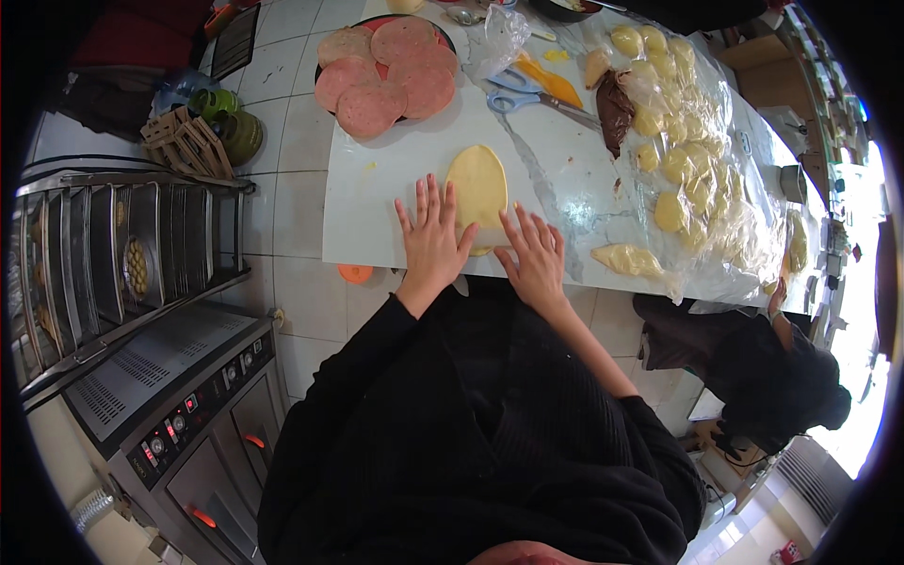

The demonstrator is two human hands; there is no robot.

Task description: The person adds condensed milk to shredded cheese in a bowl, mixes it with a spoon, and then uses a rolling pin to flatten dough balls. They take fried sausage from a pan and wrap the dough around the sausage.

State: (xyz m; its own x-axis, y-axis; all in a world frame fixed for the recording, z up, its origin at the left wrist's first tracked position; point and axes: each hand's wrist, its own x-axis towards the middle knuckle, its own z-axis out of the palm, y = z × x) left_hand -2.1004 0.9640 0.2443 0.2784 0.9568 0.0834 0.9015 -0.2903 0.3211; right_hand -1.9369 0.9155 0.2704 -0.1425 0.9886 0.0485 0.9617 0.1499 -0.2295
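Note:
A flat oval sheet of yellow dough [478,184] lies on the white marble table, its near end close to the table's front edge. My left hand [433,232] rests at the dough's left side, fingers stretched out and apart. At the lower right side of the dough is my right hand [535,254], also spread, its thumb near the dough's edge. Neither hand grips anything. Past the dough, at the far left, several round pink slices of ham [372,108] overlap on a dark plate [450,47].
Blue-handled scissors [527,91] lie by an orange piping bag [551,83] and a brown-filled bag [614,111]. To the right, dough balls [673,214] sit under clear plastic. A tray rack [122,264] and an oven [188,395] stand at left. A co-worker [772,377] is at right.

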